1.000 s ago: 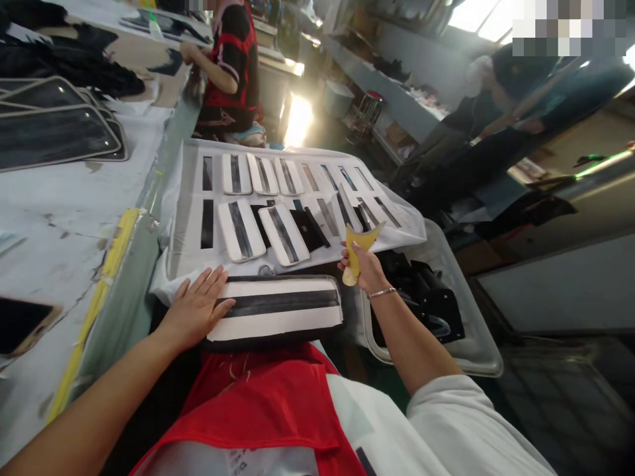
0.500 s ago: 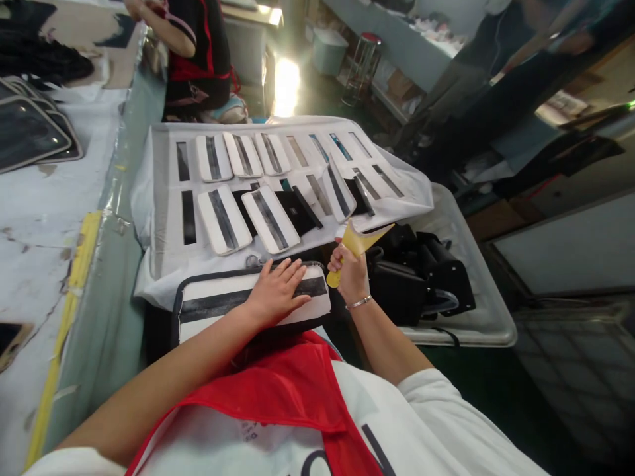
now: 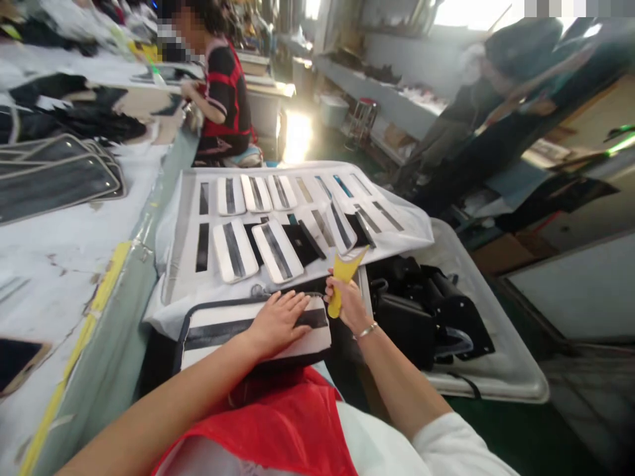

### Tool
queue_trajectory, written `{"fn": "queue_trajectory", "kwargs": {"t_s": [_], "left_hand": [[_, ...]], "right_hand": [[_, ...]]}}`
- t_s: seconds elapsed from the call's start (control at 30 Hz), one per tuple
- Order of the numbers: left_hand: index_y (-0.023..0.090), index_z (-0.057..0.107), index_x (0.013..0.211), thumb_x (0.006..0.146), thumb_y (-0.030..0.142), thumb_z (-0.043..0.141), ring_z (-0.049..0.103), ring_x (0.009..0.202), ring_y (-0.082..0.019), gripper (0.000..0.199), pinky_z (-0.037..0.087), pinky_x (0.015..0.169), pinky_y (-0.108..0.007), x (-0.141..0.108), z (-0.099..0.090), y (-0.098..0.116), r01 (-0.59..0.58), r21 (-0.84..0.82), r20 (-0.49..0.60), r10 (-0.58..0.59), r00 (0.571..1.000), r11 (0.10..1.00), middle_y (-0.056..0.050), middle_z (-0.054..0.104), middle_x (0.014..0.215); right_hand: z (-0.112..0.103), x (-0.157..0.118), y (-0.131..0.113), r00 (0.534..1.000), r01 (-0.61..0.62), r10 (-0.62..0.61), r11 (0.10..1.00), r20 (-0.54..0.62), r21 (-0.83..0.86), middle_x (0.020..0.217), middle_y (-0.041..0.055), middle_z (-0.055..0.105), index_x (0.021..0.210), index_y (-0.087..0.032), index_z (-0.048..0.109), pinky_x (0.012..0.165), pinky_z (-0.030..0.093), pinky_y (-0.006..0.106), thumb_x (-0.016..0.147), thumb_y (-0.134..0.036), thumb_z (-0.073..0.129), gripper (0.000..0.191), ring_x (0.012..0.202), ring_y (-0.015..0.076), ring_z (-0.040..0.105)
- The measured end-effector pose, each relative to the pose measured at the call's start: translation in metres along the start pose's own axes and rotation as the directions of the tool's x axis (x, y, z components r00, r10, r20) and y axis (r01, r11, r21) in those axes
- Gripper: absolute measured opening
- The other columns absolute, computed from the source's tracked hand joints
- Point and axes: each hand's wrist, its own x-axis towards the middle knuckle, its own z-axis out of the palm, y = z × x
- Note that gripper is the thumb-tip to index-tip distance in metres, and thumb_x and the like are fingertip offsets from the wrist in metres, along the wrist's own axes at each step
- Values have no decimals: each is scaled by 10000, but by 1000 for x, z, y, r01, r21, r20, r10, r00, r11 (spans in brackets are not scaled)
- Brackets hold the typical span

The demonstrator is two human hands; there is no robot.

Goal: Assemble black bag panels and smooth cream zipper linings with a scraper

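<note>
My left hand (image 3: 278, 324) lies flat, fingers stretched, on a white panel (image 3: 218, 324) with a dark lengthwise stripe and a black edge, just in front of my body. Part of the panel is hidden under that hand and forearm. To its right, my right hand (image 3: 348, 303) is wrapped around a yellow scraper (image 3: 343, 270). Its flared, notched end points up and away from me, and its rounded end shows below the fingers near the panel's right end. The scraper is held beside the panel; whether they touch I cannot tell.
Beyond the panel, a white-covered table (image 3: 186, 291) bears several smaller white striped panels (image 3: 235, 251) and dark strips. Black bags (image 3: 404, 324) fill a pale tub (image 3: 520, 377) at right. A long worktable (image 3: 143, 205) runs along the left. A person (image 3: 223, 99) sits at the back.
The view has tilted upward, so the table and panel appear lower. The scraper has turned and now looks narrower and more upright. My left hand stays flat on the panel.
</note>
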Motion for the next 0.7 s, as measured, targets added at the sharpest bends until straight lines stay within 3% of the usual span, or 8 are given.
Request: {"fn": "queue_trajectory", "kwargs": {"t_s": [0.07, 0.17, 0.23, 0.3, 0.4, 0.53, 0.7], "left_hand": [[173, 295, 1430, 861, 553, 438, 390, 1303, -261, 700, 261, 1083, -462, -17, -9, -10, 50, 53, -2, -50, 999, 997, -129, 407, 1425], [174, 296, 1431, 689, 715, 540, 301, 1346, -328, 950, 192, 1094, -525, -48, -17, -22, 122, 141, 53, -131, 990, 983, -158, 305, 1474], [187, 328, 1419, 602, 756, 580, 240, 1363, -367, 1026, 160, 1088, -562, -62, -14, -20, 103, 174, 114, -124, 986, 979, -158, 257, 1492], [199, 342, 1413, 655, 739, 552, 222, 1371, -362, 954, 146, 1087, -575, -65, -6, -11, 32, 174, 125, -55, 991, 984, -145, 250, 1497], [204, 382, 1392, 798, 653, 466, 242, 1369, -330, 749, 135, 1094, -578, -55, 6, 7, -48, 163, 70, 37, 997, 985, -116, 292, 1487], [183, 438, 1357, 858, 573, 437, 264, 1358, -329, 634, 134, 1097, -583, -41, 15, 17, -60, 169, 19, 57, 998, 984, -110, 339, 1467], [156, 483, 1312, 862, 544, 456, 314, 1326, -346, 595, 182, 1069, -605, -41, 19, 17, -68, 197, -39, 77, 996, 978, -131, 395, 1432]], "right_hand": [[-20, 16, -11, 997, -67, 68, 997, 25, -28, 809, 10, 610, 994, -184, 515, 605, 546, 282, 730, -145, 572, 273, 645, 120, 604], [-41, 41, -12, 974, -218, 225, 966, 37, -138, 722, 64, 617, 837, -121, 547, 580, 555, 343, 751, -92, 563, 92, 621, 169, 629], [-43, 57, -4, 950, -302, 312, 928, 13, -217, 621, 52, 584, 761, -101, 547, 504, 530, 325, 793, -116, 573, 45, 542, 165, 602], [-37, 73, 5, 938, -339, 345, 903, -24, -264, 602, 9, 559, 765, -97, 549, 484, 505, 269, 843, -175, 577, 113, 510, 119, 566], [-28, 103, 18, 942, -335, 321, 899, -95, -281, 704, -21, 573, 880, -105, 560, 539, 495, 212, 911, -272, 525, 173, 559, 63, 547], [-36, 144, 35, 933, -354, 299, 869, -203, -345, 756, 0, 585, 938, -121, 563, 564, 501, 242, 905, -318, 534, 202, 605, 82, 551], [-50, 162, 39, 967, -206, 102, 853, -234, -480, 836, 51, 552, 1052, -83, 493, 676, 512, 376, 837, -368, 604, 374, 699, 127, 536]]}}
